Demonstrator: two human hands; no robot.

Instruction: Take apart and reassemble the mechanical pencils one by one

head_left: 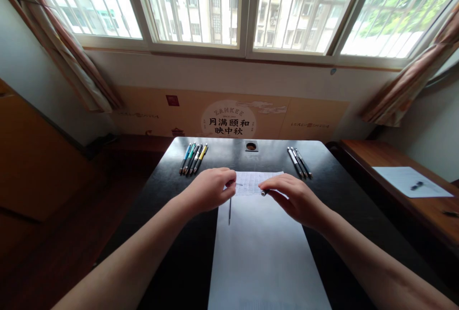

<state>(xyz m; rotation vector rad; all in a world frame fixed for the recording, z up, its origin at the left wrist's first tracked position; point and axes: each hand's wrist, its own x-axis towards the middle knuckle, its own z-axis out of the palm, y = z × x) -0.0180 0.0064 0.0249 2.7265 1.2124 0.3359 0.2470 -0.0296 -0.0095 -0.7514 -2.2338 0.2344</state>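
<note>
1. Pen [264, 193]: only a short dark end shows. It pokes out from under the right hand's fingers at the lower edge of the slip [255, 182], mid-desk.
2. Refill [229, 211]: a thin dark rod lying alone on the sheet [263, 252]. It is just below the left hand and apart from the pen.
3. Right hand [297, 200]: palm down, fingers curled, thumb and forefinger closed on the pen. The rest of the pen is hidden under the hand.
4. Left hand [211, 189]: palm down and loosely curled, with fingertips at the slip's left edge. I cannot tell whether it pinches anything.
5. Slip: small and printed, lying flat at the top of the sheet between the two hands. The sheet is white and runs down the desk [172, 204] toward the person.
6. Left pens [193, 158]: a row with coloured barrels at the far left of the desk, near the left hand but not touched.
7. Right pens [299, 161]: a dark row at the far right, also not touched.
8. Progress, as a judgement:
   - One pen appears to be in pieces, with its refill out.
   - Both rows look whole, so most of the work seems left.
   - Which row has been handled cannot be told.
9. Surround: a round grommet [251, 146] sits at the desk's far edge. A side table [394, 157] with a paper stands to the right.
</note>
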